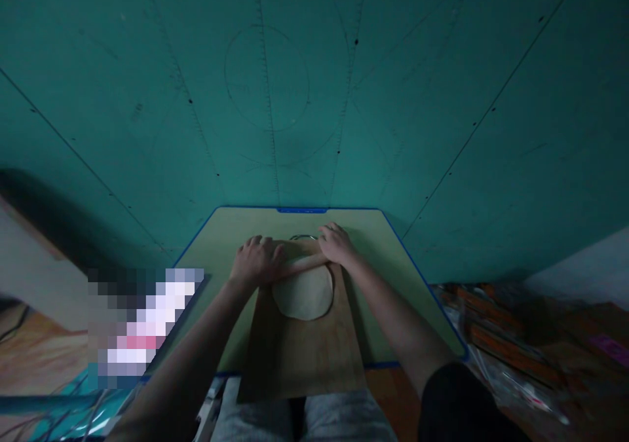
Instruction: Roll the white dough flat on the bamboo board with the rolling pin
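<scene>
A rolling pin (303, 264) lies slantwise across the upper part of a flat, round sheet of dough (304, 294). Both of my hands are on it. My left hand (256, 260) is closed over the pin's left end, with the fingers pointing away from me. Around the right end, a little farther off, my right hand (336, 242) is wrapped. The dough rests on a wooden cutting board (304, 357), whose metal handle (303, 237) shows at the far edge between my hands. The pin's ends are hidden under my palms.
The board sits on a pale table (393, 285) with a blue rim, its near end overhanging toward my lap. Behind stands a green wall (314, 101) with drawn lines. A pixelated patch (152, 324) covers something at the left. Boxes and plastic wrapping (521, 357) lie at the right.
</scene>
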`<state>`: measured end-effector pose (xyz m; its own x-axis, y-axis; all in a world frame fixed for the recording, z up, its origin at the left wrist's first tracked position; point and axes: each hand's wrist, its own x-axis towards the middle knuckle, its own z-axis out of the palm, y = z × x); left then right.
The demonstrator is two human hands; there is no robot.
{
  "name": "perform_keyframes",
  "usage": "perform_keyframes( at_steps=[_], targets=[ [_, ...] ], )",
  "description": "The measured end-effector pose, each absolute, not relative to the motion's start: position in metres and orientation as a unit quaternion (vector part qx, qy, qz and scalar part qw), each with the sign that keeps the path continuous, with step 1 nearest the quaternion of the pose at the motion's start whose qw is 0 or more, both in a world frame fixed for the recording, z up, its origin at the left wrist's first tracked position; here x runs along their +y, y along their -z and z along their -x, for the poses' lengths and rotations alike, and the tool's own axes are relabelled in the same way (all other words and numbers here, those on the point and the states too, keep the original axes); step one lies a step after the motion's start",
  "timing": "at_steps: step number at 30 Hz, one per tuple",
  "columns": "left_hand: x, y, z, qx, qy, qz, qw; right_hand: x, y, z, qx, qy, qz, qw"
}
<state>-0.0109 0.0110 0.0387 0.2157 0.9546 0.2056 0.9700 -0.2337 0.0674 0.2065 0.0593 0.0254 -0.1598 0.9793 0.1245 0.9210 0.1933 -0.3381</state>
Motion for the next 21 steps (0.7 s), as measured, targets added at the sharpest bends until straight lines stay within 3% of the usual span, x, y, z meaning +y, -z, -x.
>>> perform_keyframes(
  at_steps=[5, 11, 21],
  targets=[
    [-0.019, -0.028, 0.005, -0.588, 0.109, 0.798, 0.075, 0.028, -0.018, -0.220, -0.775, -0.111, 0.609, 0.128],
    [-0.087, -0.012, -0.005, -0.506, 0.145, 0.835, 0.163, -0.043, -0.012, -0.252, -0.826, -0.078, 0.537, 0.152],
    [-0.123, 0.000, 0.028, -0.400, 0.211, 0.886, 0.106, -0.137, -0.014, -0.262, -0.828, -0.045, 0.531, 0.175]
  ],
)
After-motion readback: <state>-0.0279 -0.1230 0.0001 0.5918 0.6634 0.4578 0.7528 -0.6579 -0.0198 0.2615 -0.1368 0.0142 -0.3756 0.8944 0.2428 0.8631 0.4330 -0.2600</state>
